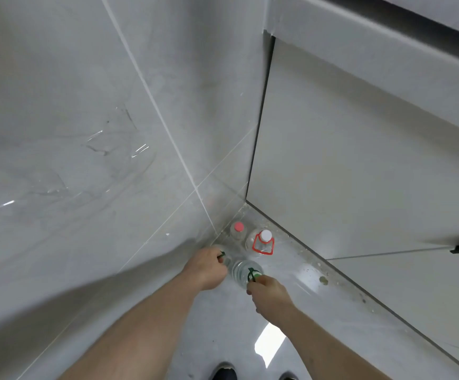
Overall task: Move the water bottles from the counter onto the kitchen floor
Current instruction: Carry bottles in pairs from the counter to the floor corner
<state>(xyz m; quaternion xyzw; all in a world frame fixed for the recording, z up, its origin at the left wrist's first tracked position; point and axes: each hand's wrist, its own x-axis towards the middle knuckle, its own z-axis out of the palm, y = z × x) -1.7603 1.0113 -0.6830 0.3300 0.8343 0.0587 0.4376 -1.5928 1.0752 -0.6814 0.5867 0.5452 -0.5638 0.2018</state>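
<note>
Four bottles stand upright on the floor (pixel 291 272) in the corner at lower centre of the frame. The left hand (pixel 205 267) curls round the green handle of the left bottle (pixel 222 255), mostly hidden beneath it. The right hand (pixel 270 293) pinches the green handle of the right bottle (pixel 243 271), just above and left of its fingers. Behind stand the pink-capped bottle (pixel 238 230) and red-handled bottle (pixel 262 242), untouched. Judged from this, both held bottles seem down; letting go looks next.

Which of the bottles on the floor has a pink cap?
The small bottle farthest from the person, in the corner by the wall. The bottle beside it has a white cap and red handle; the two held ones have green handles.
</note>
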